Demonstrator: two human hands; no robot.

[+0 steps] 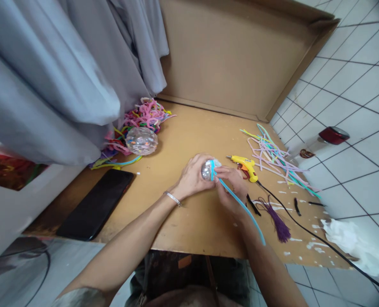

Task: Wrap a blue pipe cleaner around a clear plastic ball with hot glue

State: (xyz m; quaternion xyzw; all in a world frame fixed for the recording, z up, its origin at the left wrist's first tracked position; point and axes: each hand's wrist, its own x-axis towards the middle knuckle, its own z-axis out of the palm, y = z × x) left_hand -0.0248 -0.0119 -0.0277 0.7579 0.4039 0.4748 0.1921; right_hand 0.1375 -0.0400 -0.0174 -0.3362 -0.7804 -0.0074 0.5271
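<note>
My left hand wraps round a small clear ball over the middle of the table. A light blue pipe cleaner circles the ball, and its long free end trails down over my right forearm. The fingers of my right hand pinch that pipe cleaner against the ball's right side. Just beyond my right hand lies a yellow glue gun, its black cord running off to the lower right. Part of the ball is hidden by my fingers.
At the left are a larger clear ball, a heap of coloured pipe cleaners and a black phone. On the right lie pastel pipe cleaners, purple string, crumpled tissue and a red-capped jar. Cardboard stands behind.
</note>
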